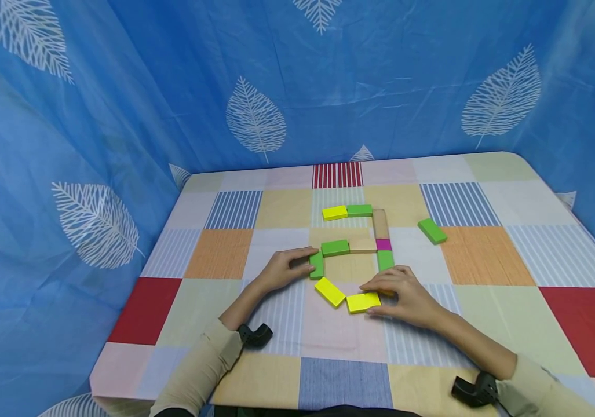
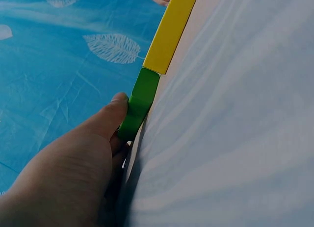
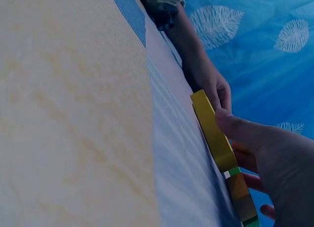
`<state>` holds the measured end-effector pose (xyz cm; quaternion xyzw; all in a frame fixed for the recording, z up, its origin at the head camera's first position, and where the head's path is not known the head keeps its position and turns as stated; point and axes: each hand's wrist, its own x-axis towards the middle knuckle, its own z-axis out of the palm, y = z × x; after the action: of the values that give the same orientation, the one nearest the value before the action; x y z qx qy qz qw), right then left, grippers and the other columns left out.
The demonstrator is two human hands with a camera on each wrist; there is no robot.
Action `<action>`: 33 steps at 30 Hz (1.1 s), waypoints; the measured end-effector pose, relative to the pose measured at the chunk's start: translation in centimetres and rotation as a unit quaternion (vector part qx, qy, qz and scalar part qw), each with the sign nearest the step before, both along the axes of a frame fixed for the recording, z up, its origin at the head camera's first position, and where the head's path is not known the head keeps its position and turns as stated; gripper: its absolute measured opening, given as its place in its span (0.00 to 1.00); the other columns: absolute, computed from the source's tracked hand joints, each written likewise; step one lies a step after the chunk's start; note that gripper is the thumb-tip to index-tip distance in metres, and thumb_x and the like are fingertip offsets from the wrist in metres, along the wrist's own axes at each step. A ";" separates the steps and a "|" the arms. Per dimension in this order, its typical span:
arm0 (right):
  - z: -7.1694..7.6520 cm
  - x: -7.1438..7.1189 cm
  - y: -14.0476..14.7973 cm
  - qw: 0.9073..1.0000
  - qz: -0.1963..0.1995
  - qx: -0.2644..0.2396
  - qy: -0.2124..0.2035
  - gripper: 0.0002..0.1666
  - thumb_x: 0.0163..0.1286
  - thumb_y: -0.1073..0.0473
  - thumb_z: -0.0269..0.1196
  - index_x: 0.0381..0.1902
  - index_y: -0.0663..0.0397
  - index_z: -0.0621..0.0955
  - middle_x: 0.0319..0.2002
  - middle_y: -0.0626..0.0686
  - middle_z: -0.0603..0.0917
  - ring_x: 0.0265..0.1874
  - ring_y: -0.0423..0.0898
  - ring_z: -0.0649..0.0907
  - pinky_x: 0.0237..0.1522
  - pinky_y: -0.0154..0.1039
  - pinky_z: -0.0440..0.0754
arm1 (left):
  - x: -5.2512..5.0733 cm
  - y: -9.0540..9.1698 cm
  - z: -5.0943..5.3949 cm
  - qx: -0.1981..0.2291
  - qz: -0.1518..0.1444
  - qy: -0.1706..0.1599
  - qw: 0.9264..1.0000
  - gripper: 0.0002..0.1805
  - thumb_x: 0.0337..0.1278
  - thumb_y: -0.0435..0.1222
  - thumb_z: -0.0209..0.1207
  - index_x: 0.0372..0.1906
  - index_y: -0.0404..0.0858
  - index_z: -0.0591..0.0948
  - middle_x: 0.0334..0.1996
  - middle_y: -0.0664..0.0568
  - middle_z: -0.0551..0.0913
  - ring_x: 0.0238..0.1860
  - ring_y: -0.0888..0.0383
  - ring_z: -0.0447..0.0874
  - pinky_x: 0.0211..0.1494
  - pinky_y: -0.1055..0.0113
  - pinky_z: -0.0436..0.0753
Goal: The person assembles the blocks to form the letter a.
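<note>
My left hand (image 1: pixel 285 269) touches a green block (image 1: pixel 317 265) with its thumb and index fingertip; the left wrist view shows the thumb against the green block (image 2: pixel 140 102). My right hand (image 1: pixel 406 296) pinches a yellow block (image 1: pixel 363 303) between thumb and fingers. In the right wrist view that yellow block (image 3: pixel 213 131) lies under the thumb. Another yellow block (image 1: pixel 330 292) slants between the two. An orange block (image 1: pixel 388 293) is mostly hidden beneath my right fingers. A green block (image 1: pixel 385 260) stands just beyond them.
The row continues with a green block (image 1: pixel 335 248), a wooden block (image 1: pixel 362 245), a magenta block (image 1: pixel 383 244), a tall wooden block (image 1: pixel 380 224), a green block (image 1: pixel 360 211) and a yellow block (image 1: pixel 335 213). One green block (image 1: pixel 432 231) lies apart at right on the patchwork tablecloth (image 1: pixel 255 376).
</note>
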<state>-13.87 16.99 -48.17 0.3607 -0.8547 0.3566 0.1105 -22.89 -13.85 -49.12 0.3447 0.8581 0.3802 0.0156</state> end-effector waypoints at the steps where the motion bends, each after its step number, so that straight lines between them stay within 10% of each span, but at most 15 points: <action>1: -0.1 -0.1 0.0 1.000 0.001 0.005 0.005 0.24 0.47 0.47 0.73 0.44 0.45 0.84 0.40 0.37 0.82 0.44 0.41 0.75 0.50 0.48 0.59 | 0.0 0.0 0.0 0.001 0.000 -0.001 1.000 0.24 0.56 0.44 0.61 0.59 0.46 0.76 0.58 0.52 0.75 0.60 0.58 0.70 0.62 0.64 0.68; 33: 0.2 -0.7 -1.0 0.997 -0.019 0.018 0.067 0.27 0.48 0.44 0.72 0.45 0.50 0.84 0.39 0.41 0.83 0.42 0.43 0.77 0.52 0.50 0.60 | -0.6 -0.3 0.5 -0.002 -0.004 -0.009 1.000 0.24 0.56 0.44 0.61 0.59 0.46 0.76 0.57 0.53 0.75 0.60 0.60 0.70 0.62 0.65 0.68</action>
<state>-14.55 16.00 -47.99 0.3693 -0.8586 0.3139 0.1673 -23.47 -14.12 -48.66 0.3447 0.8574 0.3812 0.0252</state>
